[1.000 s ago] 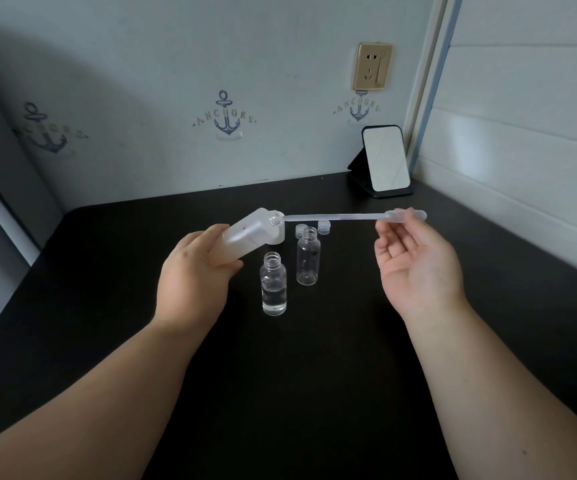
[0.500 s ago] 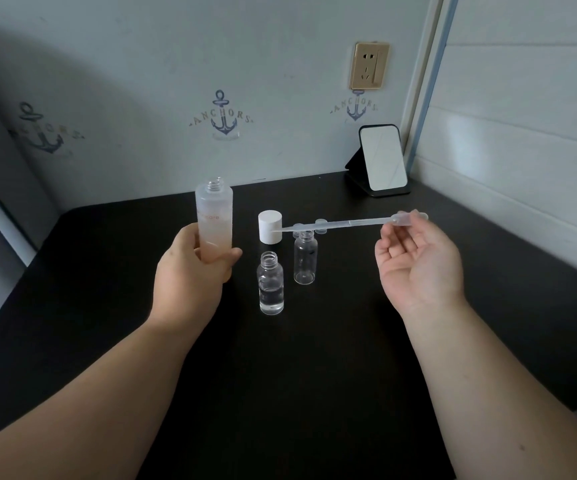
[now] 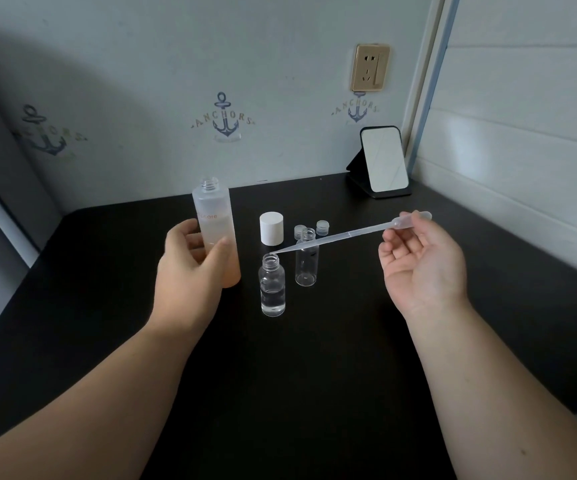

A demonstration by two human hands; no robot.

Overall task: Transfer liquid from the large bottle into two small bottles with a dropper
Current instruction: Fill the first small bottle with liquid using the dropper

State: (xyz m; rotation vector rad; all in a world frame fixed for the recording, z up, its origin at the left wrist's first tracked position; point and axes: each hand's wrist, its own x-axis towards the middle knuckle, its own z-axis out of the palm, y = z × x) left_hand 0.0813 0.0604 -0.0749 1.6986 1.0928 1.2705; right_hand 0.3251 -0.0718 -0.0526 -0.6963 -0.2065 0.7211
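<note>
Large bottle point(image 3: 215, 220) frosted plastic; small bottles point(image 3: 272, 289) clear, glossy; table point(image 3: 315, 375) matt black.

Dim, soft light comes from the right of the mirror point(image 3: 383, 160), which catches a pale reflection, while a broad shadow darkens the wall point(image 3: 114, 81) left of it, the black table point(image 3: 315, 393) swallows detail, and straight edges bow toward the frame's margins.

Single head-worn view, forward and down, close over the black table point(image 3: 315, 375), facing a wall corner.
</note>
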